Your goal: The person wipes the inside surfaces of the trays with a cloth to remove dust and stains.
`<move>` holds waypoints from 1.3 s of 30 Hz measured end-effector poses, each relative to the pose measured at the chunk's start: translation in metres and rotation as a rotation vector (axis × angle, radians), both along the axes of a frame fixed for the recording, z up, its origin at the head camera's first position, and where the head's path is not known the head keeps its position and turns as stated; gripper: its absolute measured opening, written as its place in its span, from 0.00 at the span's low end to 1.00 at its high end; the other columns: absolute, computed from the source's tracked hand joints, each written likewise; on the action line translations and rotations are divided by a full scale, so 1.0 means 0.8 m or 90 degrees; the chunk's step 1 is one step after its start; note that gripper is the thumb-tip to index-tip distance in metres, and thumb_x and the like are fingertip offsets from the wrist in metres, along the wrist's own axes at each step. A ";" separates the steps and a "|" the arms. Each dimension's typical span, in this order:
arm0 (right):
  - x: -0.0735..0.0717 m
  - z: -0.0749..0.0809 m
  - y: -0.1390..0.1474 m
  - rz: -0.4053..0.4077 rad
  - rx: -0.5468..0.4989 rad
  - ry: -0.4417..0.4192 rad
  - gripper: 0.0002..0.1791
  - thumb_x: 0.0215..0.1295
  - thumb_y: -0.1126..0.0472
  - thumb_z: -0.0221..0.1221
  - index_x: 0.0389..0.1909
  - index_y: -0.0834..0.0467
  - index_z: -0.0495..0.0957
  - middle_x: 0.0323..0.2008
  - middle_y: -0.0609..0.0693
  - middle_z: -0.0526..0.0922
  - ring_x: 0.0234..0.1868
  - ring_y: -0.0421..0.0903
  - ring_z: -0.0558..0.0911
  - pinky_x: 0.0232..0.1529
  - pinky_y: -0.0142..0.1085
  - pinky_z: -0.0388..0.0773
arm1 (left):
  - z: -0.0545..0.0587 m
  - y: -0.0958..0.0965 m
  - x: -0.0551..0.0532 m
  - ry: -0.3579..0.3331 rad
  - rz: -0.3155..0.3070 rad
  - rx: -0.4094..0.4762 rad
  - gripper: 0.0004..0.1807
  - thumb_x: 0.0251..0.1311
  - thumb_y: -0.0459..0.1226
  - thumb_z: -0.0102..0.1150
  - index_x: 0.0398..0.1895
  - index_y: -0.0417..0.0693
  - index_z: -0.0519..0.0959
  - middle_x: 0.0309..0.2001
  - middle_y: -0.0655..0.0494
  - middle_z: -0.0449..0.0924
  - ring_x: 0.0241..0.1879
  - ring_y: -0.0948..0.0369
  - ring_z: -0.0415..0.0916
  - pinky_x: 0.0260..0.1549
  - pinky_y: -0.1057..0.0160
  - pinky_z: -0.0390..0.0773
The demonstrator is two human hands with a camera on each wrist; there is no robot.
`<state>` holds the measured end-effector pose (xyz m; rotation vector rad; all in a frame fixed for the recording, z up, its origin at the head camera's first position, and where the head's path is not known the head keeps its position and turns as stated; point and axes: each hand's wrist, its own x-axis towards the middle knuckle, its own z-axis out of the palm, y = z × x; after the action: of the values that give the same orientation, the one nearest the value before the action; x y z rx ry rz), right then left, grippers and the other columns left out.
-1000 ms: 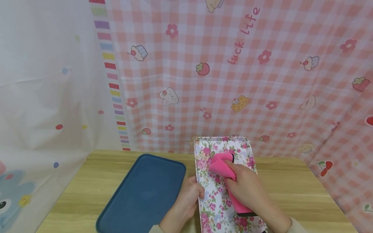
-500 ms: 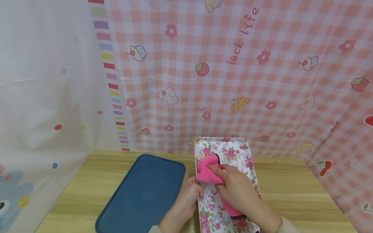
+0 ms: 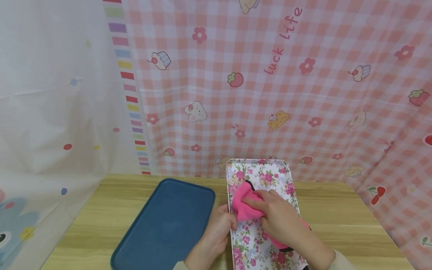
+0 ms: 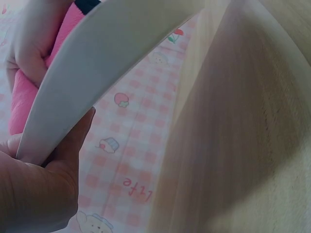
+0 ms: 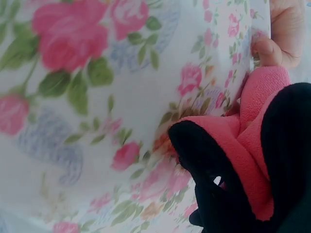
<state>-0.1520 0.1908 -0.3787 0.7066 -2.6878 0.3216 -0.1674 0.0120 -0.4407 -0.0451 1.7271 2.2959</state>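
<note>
A white tray with a pink rose print (image 3: 249,249) is held tilted up off the table in the head view. My left hand (image 3: 218,228) grips its left edge, thumb over the printed face; the left wrist view shows the fingers behind the tray's plain white back (image 4: 92,68). My right hand (image 3: 278,215) holds a bunched pink cloth (image 3: 244,204) with black trim against the printed face, close to the left thumb. In the right wrist view the cloth (image 5: 252,150) lies folded on the print, and the right hand is mostly hidden behind it.
A dark blue tray (image 3: 165,225) lies on the wooden table (image 3: 341,225), just left of my left hand. Behind the table hangs a pink checked curtain (image 3: 209,131), close to the printed tray's far end. A white curtain (image 3: 67,112) hangs at the left.
My right hand has moved the cloth left across the printed tray, from its middle to near the left edge, then slightly back right and down. The left hand keeps its grip.
</note>
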 end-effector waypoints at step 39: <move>0.002 -0.011 0.083 -0.177 -0.081 -0.143 0.27 0.61 0.62 0.67 0.65 0.55 0.85 0.29 0.47 0.84 0.28 0.43 0.73 0.30 0.39 0.68 | 0.002 -0.003 -0.001 -0.005 0.014 0.035 0.33 0.32 0.21 0.45 0.51 0.31 0.79 0.42 0.53 0.87 0.42 0.60 0.80 0.38 0.64 0.77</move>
<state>-0.1500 0.2573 -0.3877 0.2683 -2.8950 0.5211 -0.1683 0.0096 -0.4391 -0.0619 1.6667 2.3542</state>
